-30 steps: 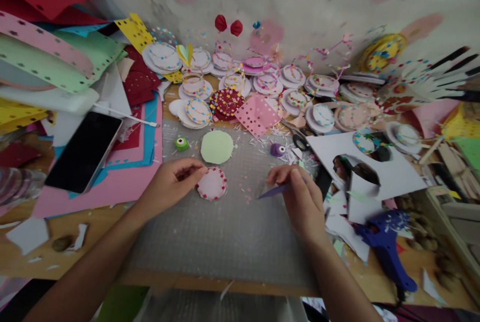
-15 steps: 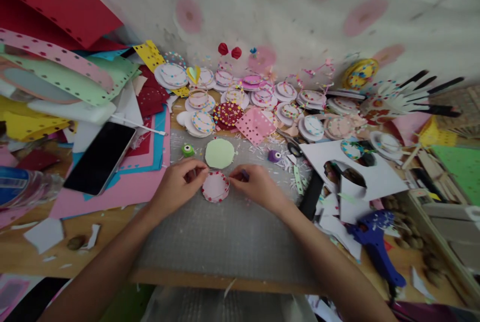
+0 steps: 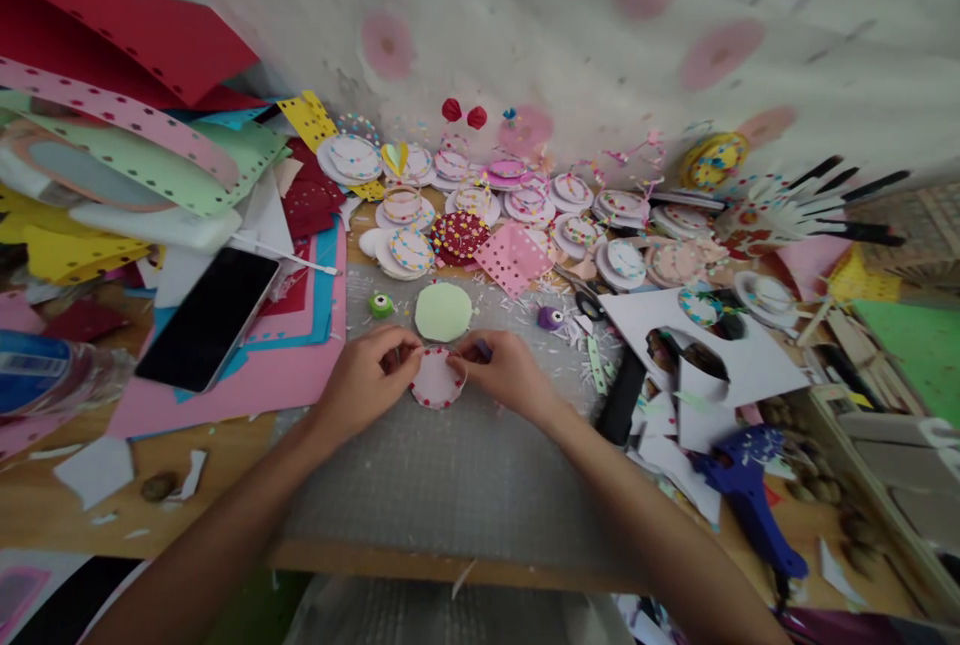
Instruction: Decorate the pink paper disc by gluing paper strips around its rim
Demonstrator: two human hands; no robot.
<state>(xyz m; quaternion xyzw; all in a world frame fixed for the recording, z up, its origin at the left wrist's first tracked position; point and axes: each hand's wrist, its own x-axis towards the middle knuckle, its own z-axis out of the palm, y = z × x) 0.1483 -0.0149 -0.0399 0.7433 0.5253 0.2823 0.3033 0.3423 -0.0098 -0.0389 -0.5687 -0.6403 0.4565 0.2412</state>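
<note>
A small pale pink disc (image 3: 437,380) edged with red bits lies on the grey mat (image 3: 450,485). My left hand (image 3: 375,365) pinches the disc's upper left edge between thumb and forefinger. On the upper right edge, the fingers of my right hand (image 3: 506,370) close in the same way. Just beyond the disc rests a light green paper circle (image 3: 443,312). A green one-eyed piece (image 3: 380,304) sits to its left, a purple one-eyed piece (image 3: 550,317) to its right.
Rows of decorated small discs (image 3: 461,235) stand behind. At left are a phone (image 3: 210,320), coloured papers and a bottle (image 3: 45,372). To the right lie scissors (image 3: 589,303), white paper scraps (image 3: 705,355) and a blue glue gun (image 3: 750,495).
My right hand has come in from beside the disc to its upper right edge. The whole view has shifted slightly.
</note>
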